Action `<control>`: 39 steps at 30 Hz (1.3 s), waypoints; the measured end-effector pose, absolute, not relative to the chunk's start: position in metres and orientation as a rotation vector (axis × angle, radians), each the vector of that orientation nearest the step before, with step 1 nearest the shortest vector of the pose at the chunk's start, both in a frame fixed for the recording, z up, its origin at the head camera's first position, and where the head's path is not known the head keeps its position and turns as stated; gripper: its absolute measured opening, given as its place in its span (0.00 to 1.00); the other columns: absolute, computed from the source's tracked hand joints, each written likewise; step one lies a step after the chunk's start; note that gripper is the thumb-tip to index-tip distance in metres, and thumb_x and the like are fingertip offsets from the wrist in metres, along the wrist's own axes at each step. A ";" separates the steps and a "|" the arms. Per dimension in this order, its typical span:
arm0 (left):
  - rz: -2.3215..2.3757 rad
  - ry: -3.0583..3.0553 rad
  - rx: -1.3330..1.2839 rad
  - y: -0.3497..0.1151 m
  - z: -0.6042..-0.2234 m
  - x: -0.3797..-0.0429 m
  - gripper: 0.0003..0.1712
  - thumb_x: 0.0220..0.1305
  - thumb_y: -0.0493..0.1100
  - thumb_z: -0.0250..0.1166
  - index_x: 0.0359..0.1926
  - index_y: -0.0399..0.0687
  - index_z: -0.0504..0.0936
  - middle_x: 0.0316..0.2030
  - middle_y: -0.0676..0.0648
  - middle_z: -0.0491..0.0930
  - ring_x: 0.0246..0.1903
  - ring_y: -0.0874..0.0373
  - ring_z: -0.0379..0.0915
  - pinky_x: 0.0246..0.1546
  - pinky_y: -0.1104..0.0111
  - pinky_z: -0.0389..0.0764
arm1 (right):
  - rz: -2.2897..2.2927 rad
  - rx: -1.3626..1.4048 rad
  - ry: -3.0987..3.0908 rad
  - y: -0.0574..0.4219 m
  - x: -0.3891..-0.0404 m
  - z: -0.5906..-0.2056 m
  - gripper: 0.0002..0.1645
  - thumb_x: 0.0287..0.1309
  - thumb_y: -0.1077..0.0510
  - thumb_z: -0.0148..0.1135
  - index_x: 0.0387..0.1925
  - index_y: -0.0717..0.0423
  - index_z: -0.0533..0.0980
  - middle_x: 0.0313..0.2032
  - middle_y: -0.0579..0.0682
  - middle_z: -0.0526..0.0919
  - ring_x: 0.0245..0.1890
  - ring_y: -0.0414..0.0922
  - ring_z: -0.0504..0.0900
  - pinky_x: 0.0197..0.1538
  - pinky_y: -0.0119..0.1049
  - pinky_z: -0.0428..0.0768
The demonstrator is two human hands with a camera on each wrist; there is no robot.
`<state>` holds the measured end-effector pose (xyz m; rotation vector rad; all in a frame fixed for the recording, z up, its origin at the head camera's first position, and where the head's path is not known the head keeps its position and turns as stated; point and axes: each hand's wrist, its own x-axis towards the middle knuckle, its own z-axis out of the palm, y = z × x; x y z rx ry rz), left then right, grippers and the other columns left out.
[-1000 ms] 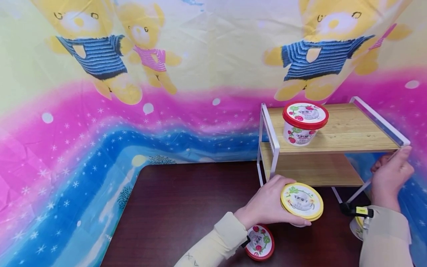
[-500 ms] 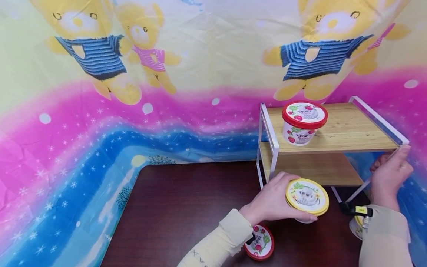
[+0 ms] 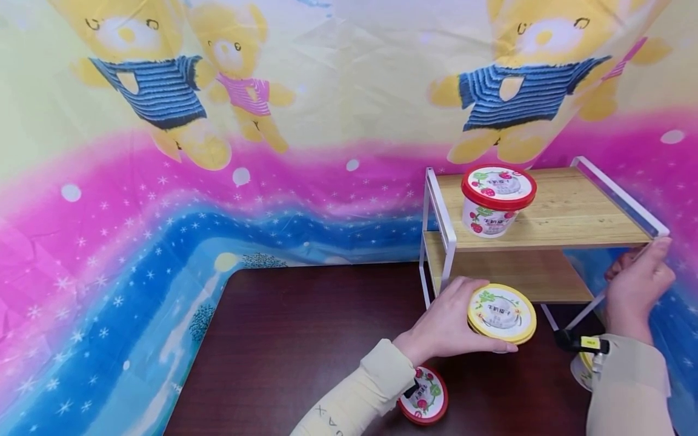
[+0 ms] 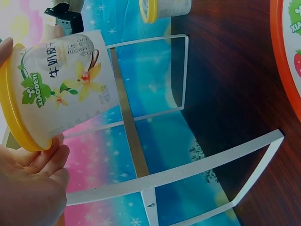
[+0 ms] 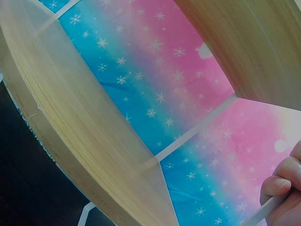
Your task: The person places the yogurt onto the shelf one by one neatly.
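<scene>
The yellow-lidded tub (image 4: 70, 89) and the red-lidded tub (image 3: 498, 197) both present smooth, plastic-looking rims with a light sheen; whether their printed pale walls are plastic or coated paper cannot be determined. The shelf boards (image 3: 578, 206) show pale wood grain, smooth and low in gloss, while the white frame (image 3: 624, 197) resembles smooth painted metal with a soft sheen. The desk (image 3: 305, 321) carries a dark, wood-look top of polished, mildly glossy finish, the backdrop (image 3: 349, 103) is printed, creased, faintly shiny cloth, and the sleeves (image 3: 627, 393) are matt cloth.
</scene>
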<state>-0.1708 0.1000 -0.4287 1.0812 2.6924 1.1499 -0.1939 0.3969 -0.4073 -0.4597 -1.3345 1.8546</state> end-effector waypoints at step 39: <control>1.110 3.026 1.077 0.125 -0.431 -0.183 0.62 0.41 0.68 0.70 0.69 0.53 0.47 0.58 0.57 0.57 0.57 0.70 0.51 0.58 0.78 0.55 | 1.869 -0.437 -1.317 0.394 -0.193 -0.406 0.36 0.64 0.38 0.46 0.14 0.63 0.58 0.10 0.51 0.54 0.10 0.44 0.50 0.14 0.35 0.48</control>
